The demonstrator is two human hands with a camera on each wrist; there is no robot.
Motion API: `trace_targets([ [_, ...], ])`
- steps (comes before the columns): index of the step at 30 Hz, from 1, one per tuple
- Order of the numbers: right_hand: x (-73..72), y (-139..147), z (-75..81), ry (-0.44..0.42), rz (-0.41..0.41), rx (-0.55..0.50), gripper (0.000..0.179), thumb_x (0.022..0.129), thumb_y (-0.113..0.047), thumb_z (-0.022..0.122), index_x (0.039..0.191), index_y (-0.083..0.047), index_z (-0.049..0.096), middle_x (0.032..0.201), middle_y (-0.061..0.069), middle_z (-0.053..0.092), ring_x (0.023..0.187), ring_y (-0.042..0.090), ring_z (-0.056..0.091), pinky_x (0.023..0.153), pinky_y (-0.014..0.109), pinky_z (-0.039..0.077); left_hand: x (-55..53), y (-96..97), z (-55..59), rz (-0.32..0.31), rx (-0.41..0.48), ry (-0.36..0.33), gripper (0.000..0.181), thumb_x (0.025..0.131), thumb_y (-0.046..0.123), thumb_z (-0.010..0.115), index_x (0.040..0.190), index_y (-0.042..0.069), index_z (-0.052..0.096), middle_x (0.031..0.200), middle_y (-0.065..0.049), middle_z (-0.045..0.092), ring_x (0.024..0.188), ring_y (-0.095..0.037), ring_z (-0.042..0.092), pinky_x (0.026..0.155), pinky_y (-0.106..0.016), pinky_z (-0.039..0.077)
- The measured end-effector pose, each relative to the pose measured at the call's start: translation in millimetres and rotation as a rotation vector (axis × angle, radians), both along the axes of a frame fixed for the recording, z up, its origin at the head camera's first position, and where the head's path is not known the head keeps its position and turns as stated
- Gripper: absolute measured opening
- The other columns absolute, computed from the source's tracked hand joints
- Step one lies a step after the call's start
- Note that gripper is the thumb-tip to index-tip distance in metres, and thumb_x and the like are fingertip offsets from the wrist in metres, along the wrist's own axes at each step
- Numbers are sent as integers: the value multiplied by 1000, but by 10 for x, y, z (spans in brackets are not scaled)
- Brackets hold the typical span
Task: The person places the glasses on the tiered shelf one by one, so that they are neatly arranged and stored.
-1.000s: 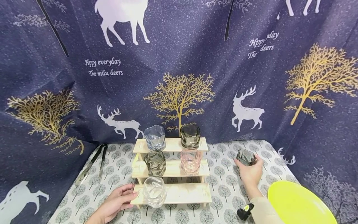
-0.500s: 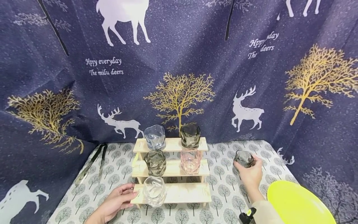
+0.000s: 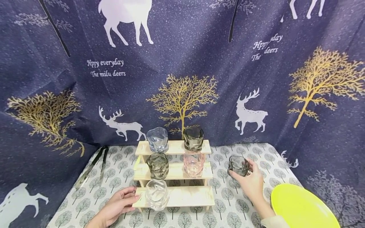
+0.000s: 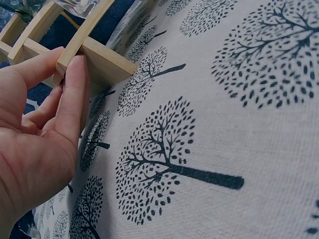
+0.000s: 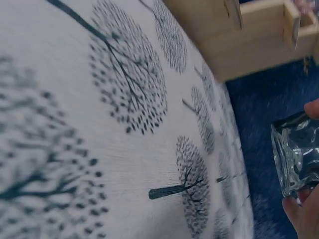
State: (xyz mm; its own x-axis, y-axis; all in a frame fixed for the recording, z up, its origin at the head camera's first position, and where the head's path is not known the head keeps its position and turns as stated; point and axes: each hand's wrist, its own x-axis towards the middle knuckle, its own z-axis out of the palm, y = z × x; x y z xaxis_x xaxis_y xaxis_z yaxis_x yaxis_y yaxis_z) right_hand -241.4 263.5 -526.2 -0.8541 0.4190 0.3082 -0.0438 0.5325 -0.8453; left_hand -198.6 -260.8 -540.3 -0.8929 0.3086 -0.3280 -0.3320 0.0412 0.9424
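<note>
My right hand (image 3: 252, 182) grips a dark grey glass cup (image 3: 238, 165), thumb at its front and fingers at its right side, right of the wooden tiered shelf (image 3: 194, 196). In the right wrist view the cup (image 5: 298, 149) shows at the right edge between the fingertips. My left hand (image 3: 118, 202) pinches the left end of the shelf's lowest tier, seen closely in the left wrist view. On that tier stands a clear cup (image 3: 157, 194). The middle tier bears a dark cup (image 3: 157, 166) and a pink cup (image 3: 194, 164); the top bears a bluish cup (image 3: 157, 139) and a dark cup (image 3: 193, 138).
A yellow round plate (image 3: 302, 205) lies at the front right, near my right forearm. Dark tongs (image 3: 94, 166) lie at the left back of the tree-print tablecloth (image 3: 94, 202). A blue deer-print cloth (image 3: 182, 57) hangs behind and at both sides.
My right hand has moved left and slightly toward me with the grey glass cup, nearer the shelf. My left hand stays at the shelf's end, and the cups on the tiers have not moved.
</note>
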Motion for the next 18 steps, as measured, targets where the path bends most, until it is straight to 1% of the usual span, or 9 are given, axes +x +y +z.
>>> trace_targets([
  [1, 39, -20, 26, 0, 15, 6, 94, 67, -35, 100, 145, -9, 53, 131, 21, 64, 119, 39, 61, 102, 56, 48, 0, -2, 1, 0, -1, 0, 70, 105, 22, 64, 153, -15, 29, 121, -8, 66, 103, -23, 69, 87, -39, 59],
  [2, 80, -40, 54, 1, 30, 7, 94, 67, -34, 101, 144, -10, 54, 131, 21, 64, 118, 38, 62, 102, 51, 50, -1, -1, 2, -1, -2, 1, 70, 105, 22, 64, 153, -15, 29, 121, -8, 66, 103, -23, 69, 87, -39, 58],
  [4, 164, -81, 110, 5, 57, 7, 92, 65, -33, 102, 142, -11, 56, 130, 20, 64, 116, 37, 63, 95, 36, 56, -3, 0, 7, -2, -4, 1, 71, 104, 22, 65, 153, -15, 29, 122, -8, 66, 104, -24, 69, 88, -40, 58],
  [5, 209, -103, 140, 5, 75, 2, 92, 65, -33, 102, 141, -11, 56, 129, 19, 63, 114, 36, 64, 90, 28, 56, -3, -2, 9, -3, -5, 0, 71, 104, 22, 65, 153, -15, 29, 122, -8, 66, 104, -24, 69, 88, -40, 58],
  [6, 253, -126, 172, 3, 88, 8, 92, 65, -33, 102, 141, -11, 56, 128, 18, 63, 113, 34, 64, 86, 20, 55, -3, -4, 9, -4, -6, -1, 72, 104, 23, 65, 153, -15, 28, 122, -8, 66, 104, -24, 69, 88, -40, 58],
  [8, 341, -173, 235, 9, 125, 24, 92, 64, -32, 102, 141, -10, 56, 126, 17, 64, 113, 31, 63, 83, 9, 49, -2, -6, 11, -1, -8, -5, 73, 104, 23, 65, 153, -15, 27, 122, -8, 66, 105, -24, 69, 89, -41, 58],
  [10, 426, -223, 284, 16, 163, 37, 91, 64, -31, 102, 140, -10, 57, 124, 13, 65, 112, 26, 61, 84, 7, 47, -1, -10, 10, 1, -7, -9, 73, 104, 23, 65, 153, -15, 27, 122, -8, 66, 105, -24, 68, 89, -41, 58],
  [15, 603, -350, 347, 60, 255, 33, 88, 62, -24, 103, 137, -9, 59, 118, 5, 68, 107, 15, 60, 90, 12, 50, -1, -8, 15, -2, -1, -2, 71, 104, 23, 65, 153, -15, 29, 121, -8, 66, 105, -24, 68, 89, -41, 58],
  [18, 673, -438, 352, 81, 288, 31, 89, 61, -23, 104, 136, -10, 59, 119, 1, 69, 107, 11, 61, 92, 16, 51, -1, -4, 15, 0, -3, -3, 71, 104, 23, 65, 153, -15, 30, 121, -7, 67, 104, -24, 69, 88, -40, 58],
])
